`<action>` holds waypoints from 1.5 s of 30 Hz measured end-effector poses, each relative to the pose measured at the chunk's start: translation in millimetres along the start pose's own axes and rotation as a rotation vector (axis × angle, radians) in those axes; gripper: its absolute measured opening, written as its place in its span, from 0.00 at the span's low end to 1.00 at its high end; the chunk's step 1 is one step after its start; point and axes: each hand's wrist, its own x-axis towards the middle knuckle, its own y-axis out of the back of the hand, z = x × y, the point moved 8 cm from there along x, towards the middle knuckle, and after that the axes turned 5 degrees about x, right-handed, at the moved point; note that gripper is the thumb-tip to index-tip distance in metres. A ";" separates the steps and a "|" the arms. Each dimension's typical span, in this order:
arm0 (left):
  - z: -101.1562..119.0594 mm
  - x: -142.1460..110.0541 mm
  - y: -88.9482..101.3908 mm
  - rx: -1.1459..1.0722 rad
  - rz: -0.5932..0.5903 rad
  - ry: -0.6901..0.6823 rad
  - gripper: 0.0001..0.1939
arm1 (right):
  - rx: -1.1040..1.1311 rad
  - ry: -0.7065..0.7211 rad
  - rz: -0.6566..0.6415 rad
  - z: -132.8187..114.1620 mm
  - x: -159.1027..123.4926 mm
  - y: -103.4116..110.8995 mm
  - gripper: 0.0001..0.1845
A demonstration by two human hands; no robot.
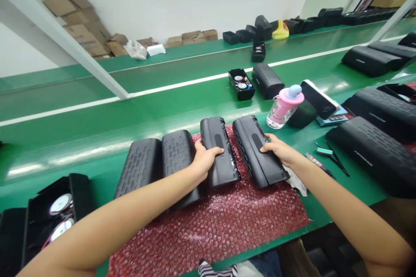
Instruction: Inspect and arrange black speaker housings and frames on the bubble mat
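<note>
My left hand (205, 156) is closed around the left side of a smooth black speaker casing (225, 169), its thumb lying near a dark oval inset. On the right, my right hand (280, 150) grips a second, similar black speaker casing (256, 160), thumb on top by its inset. A narrow gap separates the two casings, which rest tilted on red bubble wrap (227, 225). To the left lie a casing with a textured grille (178, 149) and another textured casing (140, 162), both partly covered by my left arm.
An open casing with round speakers (82, 194) sits at lower left, another open casing (242, 84) farther back. A pink-lidded bottle (282, 106), a phone (320, 99), tweezers (338, 160) and several casings (364, 151) stand right. A white post (71, 39) rises at left.
</note>
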 end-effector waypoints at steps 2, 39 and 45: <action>-0.5 1.4 0.4 0.007 0.001 -0.001 0.49 | -0.003 -0.005 0.009 0.8 1.4 1.0 0.39; 4.8 -1.4 -8.6 0.009 -0.036 -0.038 0.49 | 0.037 0.020 0.019 -1.5 -0.5 0.5 0.38; 5.0 -1.8 -8.6 0.002 -0.038 -0.031 0.47 | 0.045 0.022 0.016 0.2 0.8 1.8 0.38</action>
